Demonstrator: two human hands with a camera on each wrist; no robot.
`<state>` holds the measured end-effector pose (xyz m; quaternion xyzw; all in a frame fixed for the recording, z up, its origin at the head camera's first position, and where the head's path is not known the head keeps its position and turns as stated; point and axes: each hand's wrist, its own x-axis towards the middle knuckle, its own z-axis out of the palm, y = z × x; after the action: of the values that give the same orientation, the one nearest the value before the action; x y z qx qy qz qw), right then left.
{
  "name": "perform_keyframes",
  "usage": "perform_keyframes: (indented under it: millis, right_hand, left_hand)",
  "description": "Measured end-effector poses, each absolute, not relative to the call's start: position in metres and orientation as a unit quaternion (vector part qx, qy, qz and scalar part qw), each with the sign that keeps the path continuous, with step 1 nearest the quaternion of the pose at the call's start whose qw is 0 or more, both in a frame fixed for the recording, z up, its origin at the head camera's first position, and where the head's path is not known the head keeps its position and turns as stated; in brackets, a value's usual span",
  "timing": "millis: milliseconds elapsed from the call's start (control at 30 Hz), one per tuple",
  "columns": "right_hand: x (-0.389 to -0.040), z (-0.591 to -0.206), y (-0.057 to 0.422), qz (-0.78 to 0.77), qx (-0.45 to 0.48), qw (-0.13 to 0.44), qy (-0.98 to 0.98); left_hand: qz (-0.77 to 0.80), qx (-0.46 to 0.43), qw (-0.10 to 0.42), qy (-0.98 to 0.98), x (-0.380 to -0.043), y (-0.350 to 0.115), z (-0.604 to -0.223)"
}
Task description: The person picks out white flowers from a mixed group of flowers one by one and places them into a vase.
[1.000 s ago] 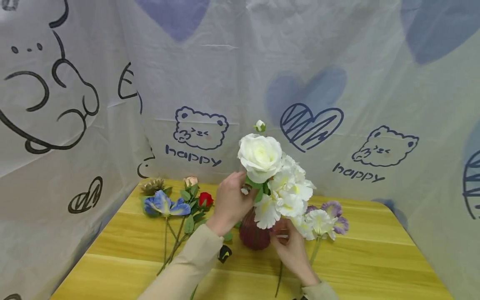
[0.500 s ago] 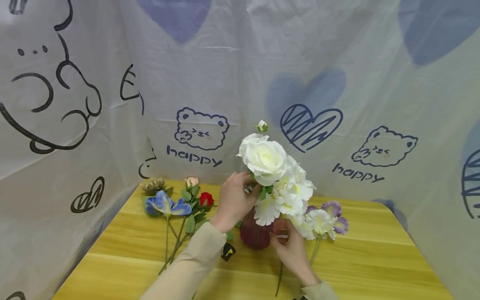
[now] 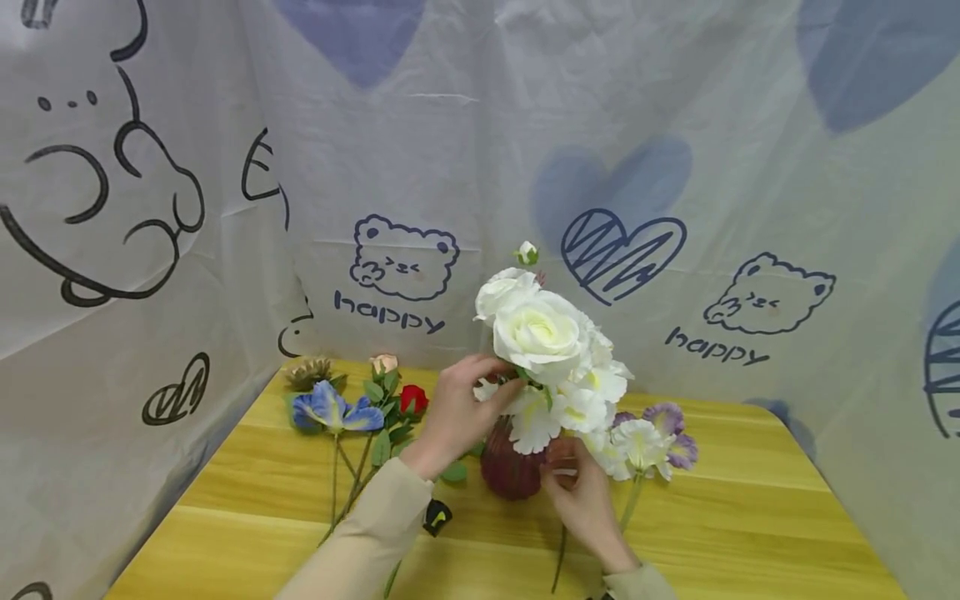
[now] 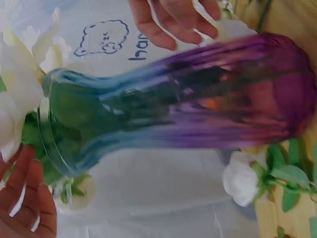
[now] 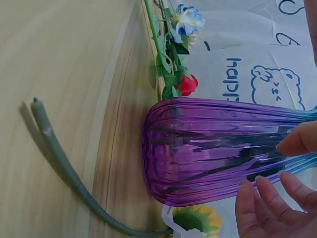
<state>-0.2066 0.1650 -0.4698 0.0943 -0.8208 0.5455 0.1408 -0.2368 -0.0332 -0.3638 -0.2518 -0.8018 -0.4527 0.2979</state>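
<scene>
A ribbed glass vase (image 5: 198, 148), purple low down and blue towards its mouth (image 4: 44, 124), stands upright in the middle of the table. White flowers, including irises (image 3: 581, 408), fill its top. My left hand (image 3: 461, 408) pinches just under the head of a large white rose (image 3: 538, 333) at the vase mouth; the exact grip is hidden by petals and leaves. Another white rose (image 3: 508, 292) shows behind it. Low beside the vase's right side is my right hand (image 3: 581, 492), fingers loosely bent, fingertips at the glass or very near it.
Left on the wooden table (image 3: 247, 500) lie a blue flower (image 3: 333, 408), a red rose (image 3: 413, 400) and a peach rose (image 3: 384, 363). A white and purple iris (image 3: 652, 442) lies right of the vase. A sunflower (image 5: 198, 218) shows beside it. A printed cloth (image 3: 405, 158) hangs behind.
The large white rose has moved right and slightly down with my left hand's fingers, uncovering more of the white rose behind it. My right hand stays beside the vase.
</scene>
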Motion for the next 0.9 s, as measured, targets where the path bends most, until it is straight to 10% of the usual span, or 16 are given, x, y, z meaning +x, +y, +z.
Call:
perform_keyframes:
  millis: [333, 667, 900]
  right_hand:
    - [-0.211, -0.470, 0.159, 0.495, 0.095, 0.225, -0.834]
    - [-0.221, -0.468, 0.147, 0.507, 0.096, 0.215, -0.829]
    - [-0.237, -0.465, 0.135, 0.492, 0.146, 0.252, -0.820]
  left_hand:
    - [-0.442, -0.172, 0.272, -0.837, -0.233, -0.080, -0.390]
    - [-0.336, -0.101, -0.004, -0.936, -0.225, -0.108, -0.428]
    - [-0.284, -0.063, -0.068, -0.954, -0.223, -0.113, -0.451]
